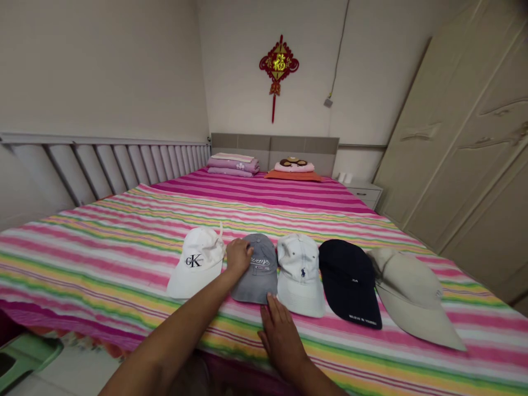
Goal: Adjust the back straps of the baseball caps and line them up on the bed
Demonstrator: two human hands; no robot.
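Observation:
Baseball caps lie in a row on the striped bedspread. My left hand (239, 257) is closed against the left side of the grey cap (260, 278), its fingers bent at the crown and partly hidden. With fingers stretched out, my right hand (282, 335) lies low on the bed, its fingertips at the front edge of the grey brim. Left of the grey cap is a white cap (200, 264) with black "CK" lettering. To the right come a pale cap (300, 275) with a small dark emblem, a black cap (350, 283) and a beige cap (414, 291).
The striped bedspread (136, 242) covers the bed's near part. Folded purple bedding (233, 165) and a pink-and-orange pile (293, 170) sit by the headboard (247, 144). A radiator (119, 168) runs along the left, a wardrobe (449, 148) stands right, and a green stool (28, 357) is lower left.

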